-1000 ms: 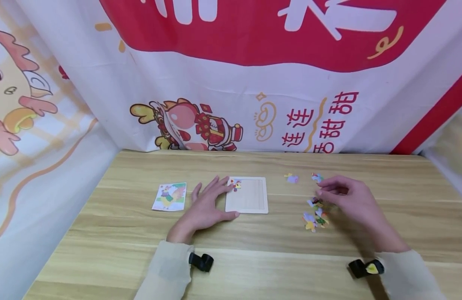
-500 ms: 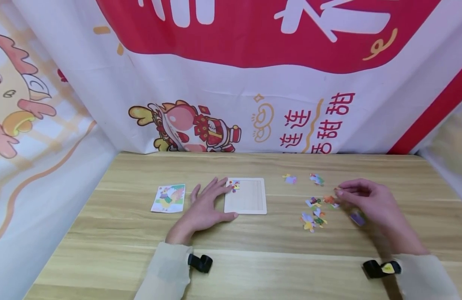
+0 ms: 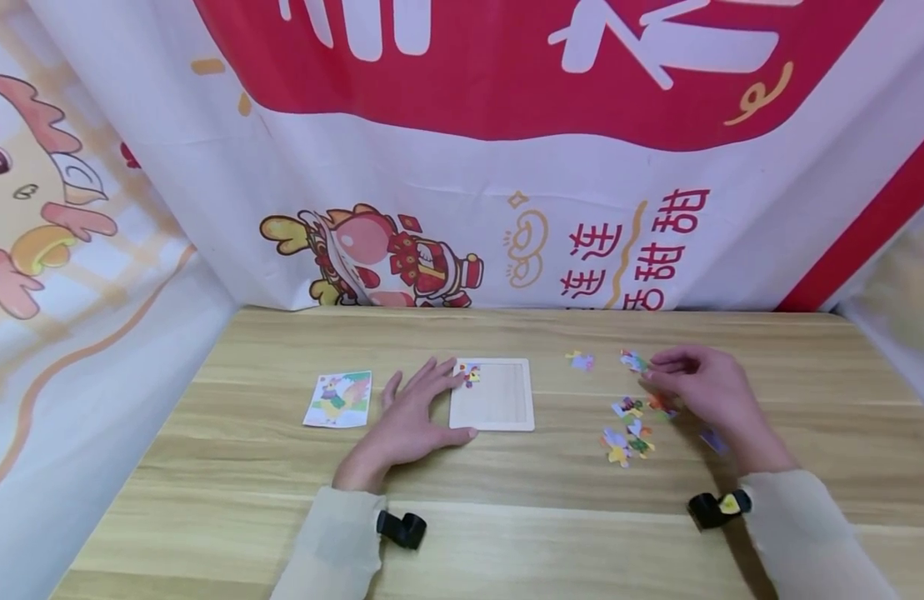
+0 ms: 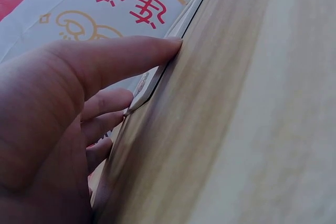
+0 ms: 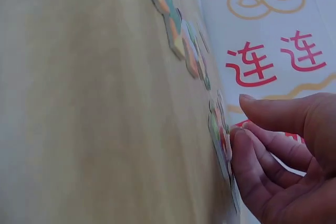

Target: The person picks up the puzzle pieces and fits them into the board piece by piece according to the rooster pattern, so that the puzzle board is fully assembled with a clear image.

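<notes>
Puzzle pieces (image 3: 631, 406) lie loose on the right part of the table (image 3: 551, 517), while only a small filled patch (image 3: 472, 374), one or two pieces, sits in the far left corner of the shallow tray (image 3: 499, 406). By our reading we are near the beginning: that corner is done, and most of the tray floor shows bare. Our left hand (image 3: 405, 421) has its fingers and thumb spread, the thumb at the tray's near edge and the forefinger at the left rim beside the patch, which looks to us like steadying. Our right hand (image 3: 705, 383) is over among the loose pieces, fingers bent, tips at a bluish piece (image 3: 632, 361); the right wrist view shows the thumb apart from the forefinger, so we see no pinch, though the steep angle leaves us unsure how firmly the fingertips touch. A lone piece (image 3: 581, 360) lies nearer the tray, and a purple piece (image 3: 713, 440) sits just beside the right wrist. Left of the tray rests a picture card (image 3: 338, 402), probably our pattern. Fitting all these loose ones is, we judge, what remains.
</notes>
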A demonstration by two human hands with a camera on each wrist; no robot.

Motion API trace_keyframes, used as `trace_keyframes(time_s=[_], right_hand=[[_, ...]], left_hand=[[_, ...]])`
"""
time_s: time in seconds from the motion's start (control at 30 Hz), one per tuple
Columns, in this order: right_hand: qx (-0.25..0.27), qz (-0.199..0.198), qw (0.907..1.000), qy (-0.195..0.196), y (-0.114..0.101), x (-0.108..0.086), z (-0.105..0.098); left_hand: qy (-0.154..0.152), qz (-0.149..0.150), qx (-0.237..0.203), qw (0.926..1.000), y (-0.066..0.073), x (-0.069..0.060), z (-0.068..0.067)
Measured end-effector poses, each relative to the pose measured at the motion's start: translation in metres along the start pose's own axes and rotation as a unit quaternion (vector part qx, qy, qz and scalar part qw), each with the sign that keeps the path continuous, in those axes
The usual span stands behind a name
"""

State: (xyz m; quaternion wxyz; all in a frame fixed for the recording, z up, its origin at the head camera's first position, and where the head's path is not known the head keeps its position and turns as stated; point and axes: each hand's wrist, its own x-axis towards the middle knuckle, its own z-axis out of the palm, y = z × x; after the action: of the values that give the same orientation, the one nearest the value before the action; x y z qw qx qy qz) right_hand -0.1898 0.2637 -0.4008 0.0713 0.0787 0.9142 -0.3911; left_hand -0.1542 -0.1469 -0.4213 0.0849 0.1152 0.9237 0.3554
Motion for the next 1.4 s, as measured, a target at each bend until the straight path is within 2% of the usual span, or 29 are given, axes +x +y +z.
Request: trace_keyframes(time_s=[0.2, 0.43, 0.67, 0.87, 1.0, 1.17, 1.4], right_hand=[[0.013, 0.049, 0.9987, -0.003, -0.010, 0.011, 0.005], [0.003, 0.064, 0.9980, -0.004, -0.014, 0.017, 0.008], [-0.055, 0.036, 0.9978, 0.003, -0.018, 0.020, 0.013], [-0.074, 0.029, 0.9968, 0.006, -0.020, 0.020, 0.015], [-0.089, 0.010, 0.9959, 0.011, -0.021, 0.020, 0.015], [-0.089, -0.008, 0.9958, 0.019, -0.021, 0.020, 0.015], [-0.064, -0.010, 0.9977, 0.020, -0.020, 0.020, 0.018]], left_hand=[[0.000, -0.001, -0.003, 1.0000, 0.000, 0.000, 0.000], [0.000, -0.004, -0.006, 1.0000, 0.000, -0.001, 0.000], [-0.001, -0.004, -0.005, 1.0000, 0.000, -0.001, 0.001], [0.000, -0.003, -0.010, 0.9999, -0.001, 0.000, 0.001], [0.001, -0.003, -0.011, 0.9999, -0.001, -0.001, 0.001], [0.003, -0.005, -0.011, 0.9999, 0.000, -0.001, 0.000], [0.001, -0.008, -0.008, 0.9999, 0.000, 0.000, 0.001]])
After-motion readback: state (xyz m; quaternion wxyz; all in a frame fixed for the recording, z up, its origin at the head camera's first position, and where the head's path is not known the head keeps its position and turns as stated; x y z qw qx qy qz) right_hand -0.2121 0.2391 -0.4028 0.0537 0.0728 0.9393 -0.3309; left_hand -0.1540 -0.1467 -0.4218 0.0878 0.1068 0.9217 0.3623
